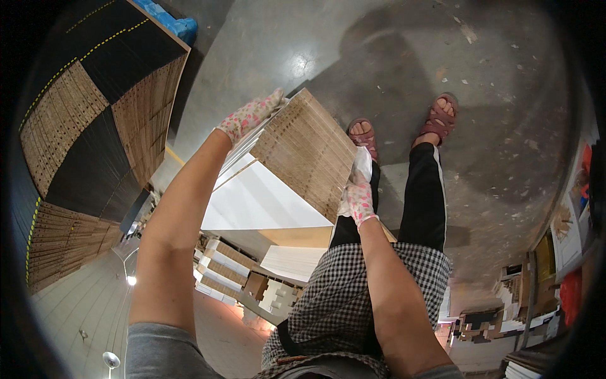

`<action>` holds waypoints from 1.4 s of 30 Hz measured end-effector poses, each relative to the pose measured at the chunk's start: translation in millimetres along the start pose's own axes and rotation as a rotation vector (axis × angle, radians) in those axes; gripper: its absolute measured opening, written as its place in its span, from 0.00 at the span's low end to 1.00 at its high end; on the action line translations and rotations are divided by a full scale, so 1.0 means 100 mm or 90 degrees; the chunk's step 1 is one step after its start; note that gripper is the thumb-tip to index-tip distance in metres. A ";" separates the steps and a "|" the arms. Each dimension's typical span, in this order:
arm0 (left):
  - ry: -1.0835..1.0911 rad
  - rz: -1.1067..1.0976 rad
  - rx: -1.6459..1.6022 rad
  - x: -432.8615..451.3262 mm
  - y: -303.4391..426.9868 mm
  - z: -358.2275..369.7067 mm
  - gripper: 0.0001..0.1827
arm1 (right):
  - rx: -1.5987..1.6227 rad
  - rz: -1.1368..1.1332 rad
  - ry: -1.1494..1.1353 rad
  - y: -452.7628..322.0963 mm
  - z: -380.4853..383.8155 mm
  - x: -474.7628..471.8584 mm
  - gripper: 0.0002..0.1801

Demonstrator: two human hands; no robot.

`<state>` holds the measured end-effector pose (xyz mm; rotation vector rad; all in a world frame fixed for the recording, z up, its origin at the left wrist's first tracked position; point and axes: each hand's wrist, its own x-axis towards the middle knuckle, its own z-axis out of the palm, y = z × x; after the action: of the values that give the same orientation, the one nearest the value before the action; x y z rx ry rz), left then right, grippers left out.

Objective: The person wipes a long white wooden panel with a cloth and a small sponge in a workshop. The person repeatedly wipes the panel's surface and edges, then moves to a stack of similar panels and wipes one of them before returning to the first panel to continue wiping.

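Observation:
In front of me stands a stack of boards [303,147], with brown drilled particle-board edges and a white face [255,199] towards my body. My left hand [251,116], in a floral-print glove, lies along the stack's left side, its fingers reaching to the far corner. The thumb is hidden, so its grip does not show. On the opposite side, my right hand [359,199], also in a floral glove, is against the stack's edge. White cloth-like material [363,161] is bunched in and around its fingers; what it is exactly is unclear.
Tall piles of dark-faced boards [94,170] rise on the left, with blue wrapping [173,21] beside them. More stacked panels [225,265] stand behind the white face. Grey concrete floor [492,180] lies around my sandalled feet. Shelving with red items [570,293] borders the right.

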<state>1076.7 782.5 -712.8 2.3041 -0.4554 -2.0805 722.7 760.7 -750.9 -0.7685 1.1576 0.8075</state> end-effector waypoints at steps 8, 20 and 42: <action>0.290 0.085 -0.248 -0.79 0.02 -0.15 0.31 | -0.442 -0.100 0.108 -0.81 -0.69 -0.96 0.15; 0.400 0.127 -0.220 -1.45 0.03 0.55 0.21 | -0.455 -0.069 -0.160 -1.13 -0.51 -1.07 0.12; 0.466 0.053 -0.142 -1.29 0.21 0.56 0.23 | -0.376 -0.134 -0.195 -1.33 -0.58 -1.11 0.15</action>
<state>1007.9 800.5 -589.4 2.6020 -0.2618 -1.0522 787.5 628.3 -643.1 -1.1816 0.5476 1.0604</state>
